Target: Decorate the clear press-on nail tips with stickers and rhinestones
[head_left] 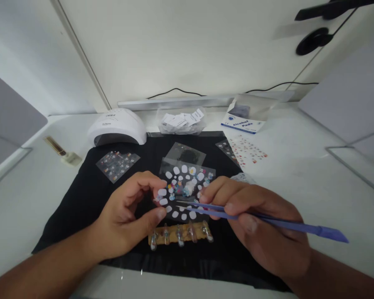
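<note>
A white panel with one black handle backs a white tabletop, whose widest stretch runs along the right. One black cloth is spread on it, its near edge showing below both hands. The right hand is closed around one pair of tweezers; the left hand curls, thumb and fingers at a sheet's left edge, and whether they pinch it I cannot tell. One white lamp, one alcohol-pad box and one clear tub of white packets line the back, bounding reach that way. The oval-dotted sheet is between the hands, the right one covering part of its edge; three other sheets lie left, behind and right. The blue tweezers cross over it, points slightly apart. Just below, one tan strip carries five nail tips. One bottle lies left of the cloth
</note>
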`<state>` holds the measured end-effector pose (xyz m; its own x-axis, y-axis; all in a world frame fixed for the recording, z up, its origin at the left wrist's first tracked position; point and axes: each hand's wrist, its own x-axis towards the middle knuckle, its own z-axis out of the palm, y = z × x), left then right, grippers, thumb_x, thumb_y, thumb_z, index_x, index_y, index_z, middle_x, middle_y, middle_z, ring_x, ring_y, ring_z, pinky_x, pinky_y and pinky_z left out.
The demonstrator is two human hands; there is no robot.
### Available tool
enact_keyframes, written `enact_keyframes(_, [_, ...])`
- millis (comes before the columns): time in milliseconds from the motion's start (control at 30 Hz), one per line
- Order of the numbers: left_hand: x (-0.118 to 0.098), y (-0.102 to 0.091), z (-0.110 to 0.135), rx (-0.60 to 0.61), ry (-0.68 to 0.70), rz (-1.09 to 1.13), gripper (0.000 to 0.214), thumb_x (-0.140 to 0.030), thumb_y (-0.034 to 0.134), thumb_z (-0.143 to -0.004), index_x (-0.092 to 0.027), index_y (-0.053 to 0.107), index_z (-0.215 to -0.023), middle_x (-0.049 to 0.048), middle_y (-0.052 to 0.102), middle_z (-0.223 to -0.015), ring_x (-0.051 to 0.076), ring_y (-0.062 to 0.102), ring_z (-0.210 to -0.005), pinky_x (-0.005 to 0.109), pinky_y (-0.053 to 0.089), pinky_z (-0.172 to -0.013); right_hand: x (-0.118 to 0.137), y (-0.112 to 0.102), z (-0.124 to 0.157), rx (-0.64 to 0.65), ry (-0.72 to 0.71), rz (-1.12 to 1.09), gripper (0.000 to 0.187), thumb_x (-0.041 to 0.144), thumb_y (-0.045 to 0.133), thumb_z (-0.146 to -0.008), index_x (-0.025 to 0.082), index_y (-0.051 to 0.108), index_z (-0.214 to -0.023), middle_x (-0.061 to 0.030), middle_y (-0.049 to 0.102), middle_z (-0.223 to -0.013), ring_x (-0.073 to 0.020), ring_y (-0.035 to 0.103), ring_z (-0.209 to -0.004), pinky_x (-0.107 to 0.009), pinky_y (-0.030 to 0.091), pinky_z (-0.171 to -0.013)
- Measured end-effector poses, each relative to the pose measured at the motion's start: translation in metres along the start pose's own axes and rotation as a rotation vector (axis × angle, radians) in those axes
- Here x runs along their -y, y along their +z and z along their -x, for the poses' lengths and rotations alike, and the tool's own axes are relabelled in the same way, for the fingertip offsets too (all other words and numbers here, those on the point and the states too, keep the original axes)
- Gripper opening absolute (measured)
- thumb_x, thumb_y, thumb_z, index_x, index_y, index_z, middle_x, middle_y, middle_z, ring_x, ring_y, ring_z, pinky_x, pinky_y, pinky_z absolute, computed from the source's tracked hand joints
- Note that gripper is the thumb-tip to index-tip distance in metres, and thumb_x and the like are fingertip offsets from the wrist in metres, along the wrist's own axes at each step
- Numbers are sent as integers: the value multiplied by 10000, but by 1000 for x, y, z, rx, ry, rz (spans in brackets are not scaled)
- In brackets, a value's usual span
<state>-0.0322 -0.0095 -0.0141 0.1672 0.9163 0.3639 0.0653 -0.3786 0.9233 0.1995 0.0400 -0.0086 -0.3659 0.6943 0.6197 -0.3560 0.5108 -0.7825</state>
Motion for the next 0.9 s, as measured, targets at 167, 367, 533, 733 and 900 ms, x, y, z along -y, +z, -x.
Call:
enact_keyframes(167, [0, 4, 4, -7, -88, 14, 457, -119, 725, -862, -377, 636, -1228, -21, 625, -997, 105, 597, -873, 172, 517, -816, 3, 2, 3, 43, -19, 33, 185, 221, 586, -942, 243, 746, -1031, -62, 690, -775, -247, 688, -797, -448, 574, -723])
enact_keyframes(367, [-3, 5, 5, -24, -75, -51, 426, -101, 702, -869, -363, 667, -1202, -22, 646, -928, 115, 609, -831, 193, 528, -781, 4, 3, 4, 38, -24, 35, 179, 230, 587, -935, 243, 746, -1016, -64, 679, -759, -243, 676, -771, -444, 572, -701])
enact_keyframes(533, [-4, 6, 4, -36, -67, -45, 458, -106, 735, -836, -362, 671, -1210, -13, 669, -971, 124, 626, -837, 203, 543, -778, 5, 6, 5, 36, -15, 37, 195, 226, 571, -933, 248, 742, -1024, -63, 677, -754, -248, 678, -765, -449, 578, -691])
enact_keyframes(733, [-4, 7, 6, -56, -94, -43, 455, -130, 754, -831, -395, 677, -1194, -36, 650, -906, 104, 615, -802, 174, 534, -755, 5, 7, 5, 11, -10, 47, 195, 206, 569, -932, 245, 739, -1019, -54, 667, -753, -241, 670, -775, -442, 568, -707])
enact_keyframes(900, [-6, 9, 6, -51, -86, -56, 439, -112, 718, -856, -386, 677, -1197, -33, 642, -896, 104, 615, -795, 177, 536, -748, 6, 10, 7, -18, -6, 14, 202, 219, 572, -939, 248, 741, -1046, -52, 656, -735, -242, 661, -765, -437, 555, -696])
